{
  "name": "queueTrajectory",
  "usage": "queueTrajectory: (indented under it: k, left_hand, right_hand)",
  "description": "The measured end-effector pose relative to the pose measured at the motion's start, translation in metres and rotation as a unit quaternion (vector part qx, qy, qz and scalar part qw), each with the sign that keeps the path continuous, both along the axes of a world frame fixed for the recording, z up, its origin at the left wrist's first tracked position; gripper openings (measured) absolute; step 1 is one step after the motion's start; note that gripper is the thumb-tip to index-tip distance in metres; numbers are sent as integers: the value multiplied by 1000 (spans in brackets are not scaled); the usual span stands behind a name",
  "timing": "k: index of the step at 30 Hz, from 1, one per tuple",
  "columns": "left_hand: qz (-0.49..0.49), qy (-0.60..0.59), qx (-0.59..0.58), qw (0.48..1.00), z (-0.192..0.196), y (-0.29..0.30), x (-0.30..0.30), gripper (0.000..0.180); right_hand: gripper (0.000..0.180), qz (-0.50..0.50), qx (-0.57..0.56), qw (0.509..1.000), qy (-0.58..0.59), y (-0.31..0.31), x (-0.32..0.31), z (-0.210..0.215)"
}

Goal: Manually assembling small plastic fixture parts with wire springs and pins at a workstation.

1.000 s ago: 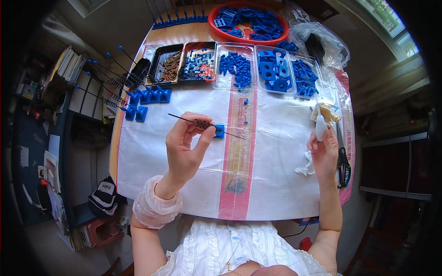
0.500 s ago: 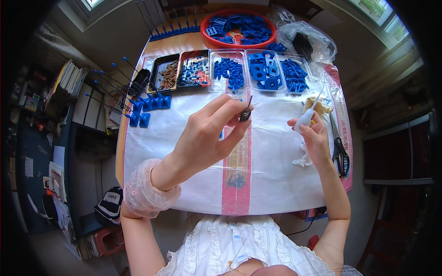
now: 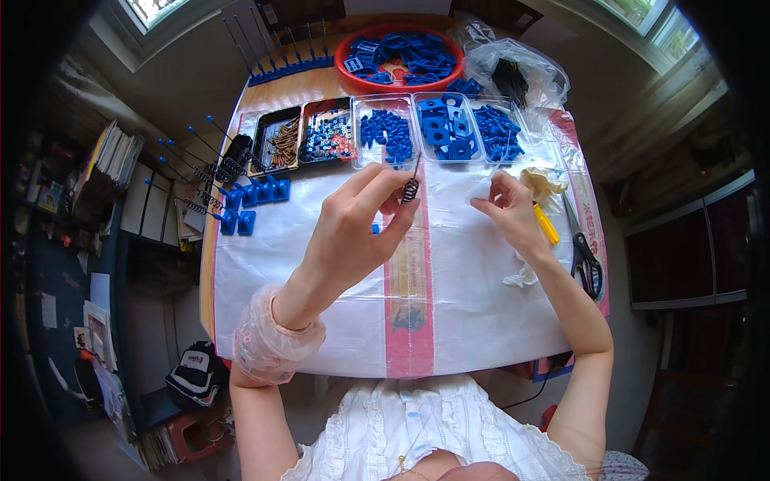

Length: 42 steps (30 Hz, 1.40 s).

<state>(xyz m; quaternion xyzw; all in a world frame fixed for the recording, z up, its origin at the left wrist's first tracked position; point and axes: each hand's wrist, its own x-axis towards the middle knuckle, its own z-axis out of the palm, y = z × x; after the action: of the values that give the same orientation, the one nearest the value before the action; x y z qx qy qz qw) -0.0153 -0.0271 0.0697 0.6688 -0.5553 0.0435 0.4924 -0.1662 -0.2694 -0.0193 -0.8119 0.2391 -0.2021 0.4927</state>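
Note:
My left hand (image 3: 349,228) is raised over the middle of the table, thumb and fingers pinched on a small black coil spring (image 3: 410,191) with a straight wire end sticking up. To its right, my right hand (image 3: 517,215) grips a white squeeze bottle (image 3: 479,192), partly hidden by the fingers, its thin nozzle pointing up and away. The bottle and the spring are apart. Just right of my right wrist lies a yellow-handled tool (image 3: 546,223), and behind it is a crumpled cream cloth or paper (image 3: 544,183).
Trays of screws (image 3: 285,144), small nuts (image 3: 330,132) and blue plastic parts (image 3: 388,132) line the far side. Behind them stands a red basin (image 3: 345,76) of blue pieces. Assembled blue bases with springs (image 3: 265,191) are at left; black-handled scissors (image 3: 588,264) lie right.
My right hand has moved left with the bottle, toward the spring, uncovering the yellow handle. My left hand has shifted slightly left, still pinching the spring. The view has also shifted a little.

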Motion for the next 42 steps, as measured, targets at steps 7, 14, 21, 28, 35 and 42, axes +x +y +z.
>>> queueTrajectory:
  k: [7, 14, 21, 28, 35, 42]
  left_hand:
    - [-6, 9, -9, 1000, -2, -3, 1, 24]
    - [-2, 12, -8, 1000, -4, -6, 2, 23]
    - [14, 13, 0, 1000, -4, -5, 5, 22]
    - [2, 12, -16, 1000, -6, -7, 7, 23]
    - [-3, 15, -11, 1000, -6, -8, 5, 22]
    - [-10, 34, 5, 999, -3, -7, -2, 25]
  right_hand:
    - [29, -11, -106, 994, 23, 1, 9, -9]
    - [29, -16, -148, 988, 29, 2, 9, -10]
    - [33, -31, -165, 986, 25, -4, 9, -19]
    - [36, -25, -160, 987, 18, -5, 9, -15]
    - [29, -2, -205, 977, 60, -13, -11, 31]
    - [9, 104, -29, 994, -13, 33, -26, 66]
